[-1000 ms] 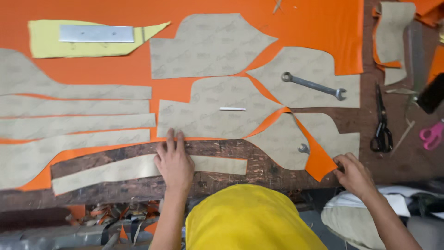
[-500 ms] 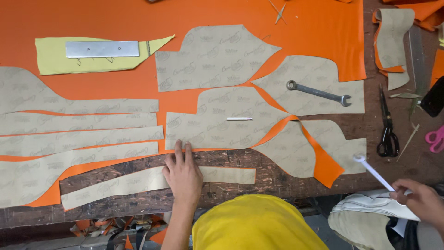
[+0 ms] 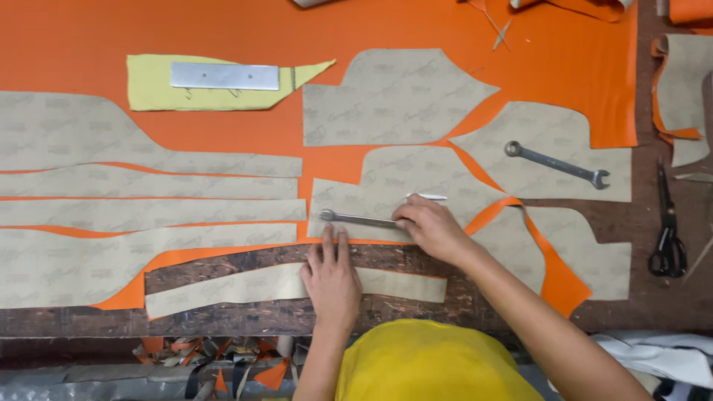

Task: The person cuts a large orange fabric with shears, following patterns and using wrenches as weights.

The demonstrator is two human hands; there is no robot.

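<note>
Orange fabric (image 3: 371, 30) is spread across a worn wooden workbench (image 3: 475, 315), seen from above, and many beige paper pattern pieces are laid over it. Near the front edge, the left hand (image 3: 332, 276) is pressed flat, fingers together, on a long beige paper strip (image 3: 245, 286) that lies across the bare wood. Just beyond it, the right hand (image 3: 429, 226) is closed around one end of a slim metal spanner (image 3: 356, 219), which rests on a beige pattern piece (image 3: 405, 186) in the middle of the bench. A thin white marker (image 3: 427, 197) is seen lying just past the right hand's fingers. Farther right, a second, larger spanner (image 3: 557, 165) is laid on another pattern piece. Black scissors (image 3: 666, 223) are placed at the right edge. At the far left, a flat metal bar (image 3: 224, 76) is set on a yellow paper piece (image 3: 148, 93).
</note>
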